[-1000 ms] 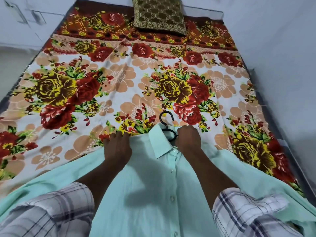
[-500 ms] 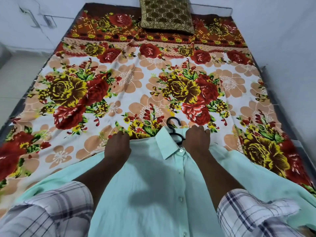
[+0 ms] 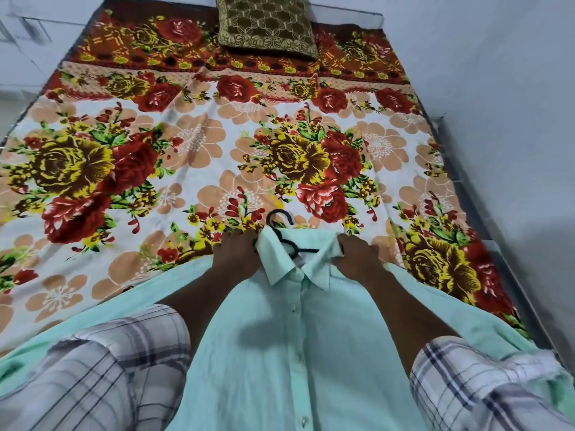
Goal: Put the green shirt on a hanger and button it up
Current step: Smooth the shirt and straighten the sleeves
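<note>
The left hand (image 3: 239, 255) and right hand (image 3: 357, 255) each grip the collar (image 3: 277, 262) of the green shirt (image 3: 280, 353), so an uneven tug can slip the black hanger (image 3: 283, 242) between them off one shoulder.

Shows a bed (image 3: 480, 213) stretching away from the viewer, seen from its near end, with a grey frame edge visible along the right side. Has a floral sheet (image 3: 202, 141) spread over it: white ground, peach blossoms, large red and yellow roses, and a dark red patterned band at the far end. Carries an olive-gold patterned cushion (image 3: 267, 23) on that far band, roughly centred. Holds a pale green shirt (image 3: 280, 353) spread front up across the near end, collar pointing toward the cushion, sleeves out to both sides. Reveals a black hanger (image 3: 281, 219) inside the collar, hook lying on the sheet just beyond it.
</note>
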